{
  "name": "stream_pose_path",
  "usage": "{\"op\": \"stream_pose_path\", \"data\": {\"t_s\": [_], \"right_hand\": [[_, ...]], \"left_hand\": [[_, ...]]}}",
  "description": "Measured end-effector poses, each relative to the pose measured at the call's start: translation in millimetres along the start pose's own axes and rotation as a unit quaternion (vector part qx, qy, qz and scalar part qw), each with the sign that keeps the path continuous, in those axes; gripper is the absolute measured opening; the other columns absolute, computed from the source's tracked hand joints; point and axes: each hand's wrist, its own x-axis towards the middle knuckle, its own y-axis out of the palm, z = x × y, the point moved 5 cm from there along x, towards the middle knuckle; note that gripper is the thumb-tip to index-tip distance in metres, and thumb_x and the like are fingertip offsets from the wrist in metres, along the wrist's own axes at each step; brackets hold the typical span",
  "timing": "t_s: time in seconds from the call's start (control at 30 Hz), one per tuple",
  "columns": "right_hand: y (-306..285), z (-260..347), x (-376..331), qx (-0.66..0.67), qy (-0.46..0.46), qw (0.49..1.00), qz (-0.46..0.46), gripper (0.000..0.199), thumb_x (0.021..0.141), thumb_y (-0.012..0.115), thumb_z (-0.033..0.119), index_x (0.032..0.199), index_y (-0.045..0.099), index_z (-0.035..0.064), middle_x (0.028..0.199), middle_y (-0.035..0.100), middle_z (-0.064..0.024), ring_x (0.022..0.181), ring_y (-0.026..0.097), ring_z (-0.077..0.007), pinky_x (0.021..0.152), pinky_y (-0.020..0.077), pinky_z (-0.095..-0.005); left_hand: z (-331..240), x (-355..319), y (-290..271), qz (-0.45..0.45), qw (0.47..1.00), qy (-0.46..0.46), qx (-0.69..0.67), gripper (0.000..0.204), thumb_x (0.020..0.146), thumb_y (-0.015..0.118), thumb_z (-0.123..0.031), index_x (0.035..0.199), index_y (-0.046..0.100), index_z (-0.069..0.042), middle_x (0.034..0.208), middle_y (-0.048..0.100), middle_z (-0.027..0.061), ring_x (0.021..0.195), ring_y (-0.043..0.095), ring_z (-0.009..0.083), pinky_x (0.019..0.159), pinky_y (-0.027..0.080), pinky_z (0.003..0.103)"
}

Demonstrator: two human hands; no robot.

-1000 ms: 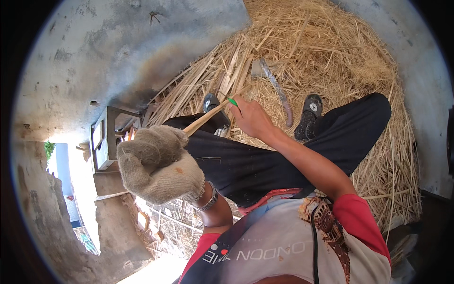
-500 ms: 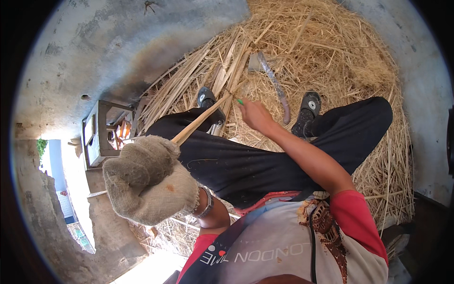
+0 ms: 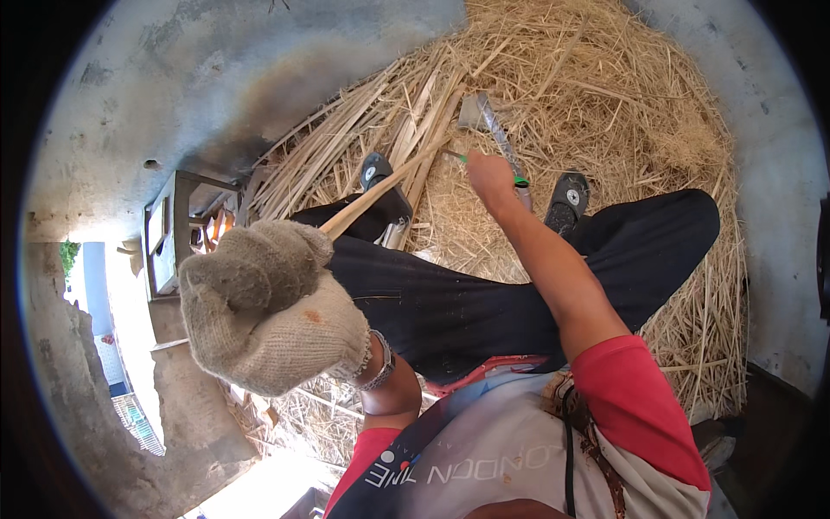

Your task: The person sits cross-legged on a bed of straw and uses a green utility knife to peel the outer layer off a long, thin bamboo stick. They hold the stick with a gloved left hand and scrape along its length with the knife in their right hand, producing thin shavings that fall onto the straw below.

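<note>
My left hand [image 3: 272,307], in a thick knitted glove, is closed around the near end of a pale bamboo strip [image 3: 376,197]. The strip points away from me, slanting up to the right over my leg. My bare right hand [image 3: 493,182] is closed on a small green-handled knife [image 3: 461,157]; green shows on both sides of the fist. Its thin blade reaches left, close to the strip's far end; whether they touch I cannot tell. Beyond the right hand a long machete-like blade [image 3: 497,130] lies on the straw, its lower part hidden by that hand.
Shavings and straw [image 3: 605,112] cover the floor ahead, with long split strips [image 3: 346,156] piled at the left. My outstretched legs [image 3: 450,281] lie beneath the hands. A wooden box frame [image 3: 177,229] stands at the left by the concrete wall [image 3: 199,78].
My right hand has moved slightly away from me and to the right with the knife, now covering the machete-like blade's lower end. My left hand keeps its grip on the strip.
</note>
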Motion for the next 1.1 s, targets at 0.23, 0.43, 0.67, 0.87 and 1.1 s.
{"op": "stream_pose_path", "data": {"t_s": [0.23, 0.43, 0.67, 0.87, 1.1], "right_hand": [[-13.1, -68.4, -30.2, 0.109, 0.039, 0.993, -0.017, 0.019, 0.099, 0.049, 0.02, 0.103, 0.053, 0.002, 0.087, 0.069, -0.0234, 0.082, 0.068, -0.0419, 0.07, 0.0544, -0.0488], [-103.3, 32.4, -95.5, 0.391, -0.164, 0.898, -0.114, 0.027, 0.103, 0.047, 0.027, 0.097, 0.047, 0.0014, 0.07, 0.057, -0.0247, 0.067, 0.058, -0.0455, 0.063, 0.0416, -0.0544], [-74.1, 56.7, -87.9, 0.311, -0.118, 0.942, -0.052, 0.022, 0.101, 0.049, 0.023, 0.097, 0.048, 0.0015, 0.065, 0.058, -0.0234, 0.061, 0.06, -0.0451, 0.057, 0.0445, -0.0548], [42.2, -41.8, -37.0, 0.027, 0.07, 0.986, 0.148, 0.018, 0.092, 0.052, 0.011, 0.091, 0.067, 0.0004, 0.08, 0.072, -0.0177, 0.073, 0.072, -0.036, 0.061, 0.0559, -0.0479], [7.6, -61.2, -54.6, 0.115, 0.078, 0.986, 0.097, 0.029, 0.099, 0.052, 0.026, 0.104, 0.065, -0.0001, 0.094, 0.07, -0.0247, 0.089, 0.07, -0.0368, 0.077, 0.0551, -0.0455]], "left_hand": [[-0.1, 7.7, -29.0, 0.077, 0.996, -0.015, -0.034, 0.045, 0.091, 0.041, -0.041, 0.086, 0.059, 0.0, 0.063, 0.055, 0.0121, 0.043, 0.051, 0.0219, 0.04, 0.05, 0.034], [-49.4, 8.6, -19.2, 0.349, 0.936, -0.001, -0.052, 0.047, 0.094, 0.045, -0.042, 0.105, 0.06, 0.001, 0.079, 0.061, 0.0145, 0.057, 0.059, 0.0227, 0.053, 0.055, 0.033], [-65.1, 37.7, -15.5, 0.432, 0.898, -0.075, -0.03, 0.044, 0.091, 0.055, -0.038, 0.105, 0.057, 0.004, 0.085, 0.057, 0.0117, 0.074, 0.057, 0.0183, 0.069, 0.051, 0.029], [-59.8, 40.3, -15.8, 0.395, 0.916, -0.052, -0.056, 0.044, 0.091, 0.054, -0.038, 0.106, 0.055, 0.003, 0.087, 0.056, 0.0117, 0.075, 0.054, 0.0189, 0.07, 0.049, 0.031], [-54.8, 41.4, -32.0, 0.361, 0.93, -0.037, -0.055, 0.043, 0.09, 0.052, -0.039, 0.107, 0.052, 0.001, 0.089, 0.053, 0.0116, 0.077, 0.051, 0.0197, 0.071, 0.046, 0.034]]}}
